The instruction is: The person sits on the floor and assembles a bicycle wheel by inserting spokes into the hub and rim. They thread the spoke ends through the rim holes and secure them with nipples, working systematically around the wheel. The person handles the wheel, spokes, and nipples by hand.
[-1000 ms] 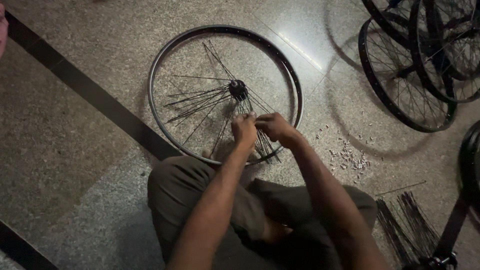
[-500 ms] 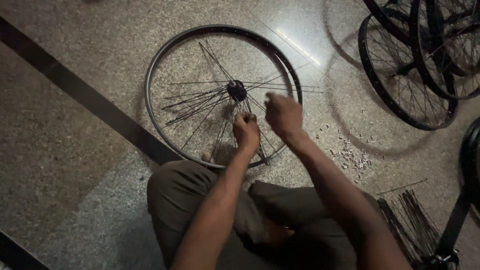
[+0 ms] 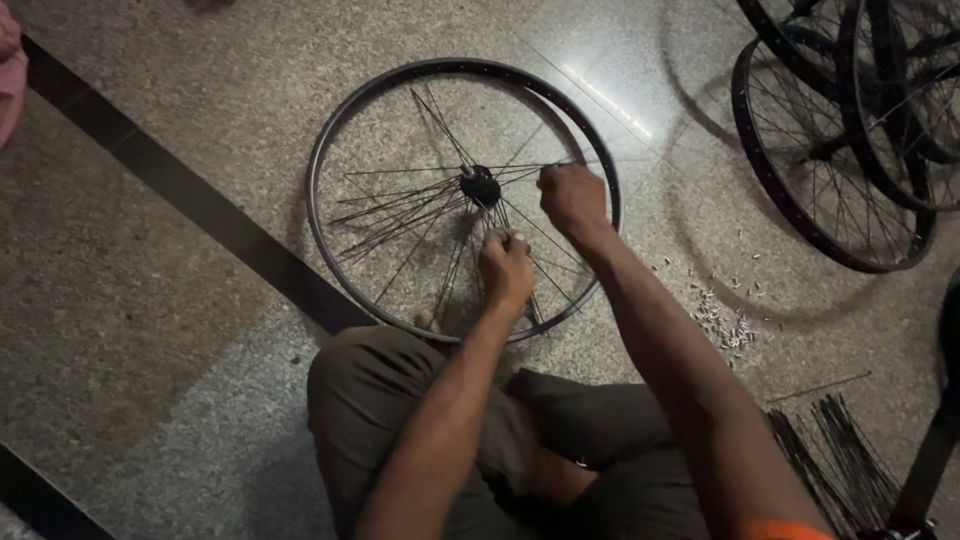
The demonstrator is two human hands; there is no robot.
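The bicycle rim (image 3: 330,140) lies flat on the stone floor just in front of the person's knees, its hub (image 3: 480,186) at the centre. The right hand (image 3: 572,197), beside the hub toward the rim's far-right edge, is closed on a spoke (image 3: 420,170); the left hand (image 3: 506,268), just below the hub, pinches other spokes with fingers together. Better to draw that spoke straight out to its hole, I'd say, keeping the loose ones fanned left of the hub untangled.
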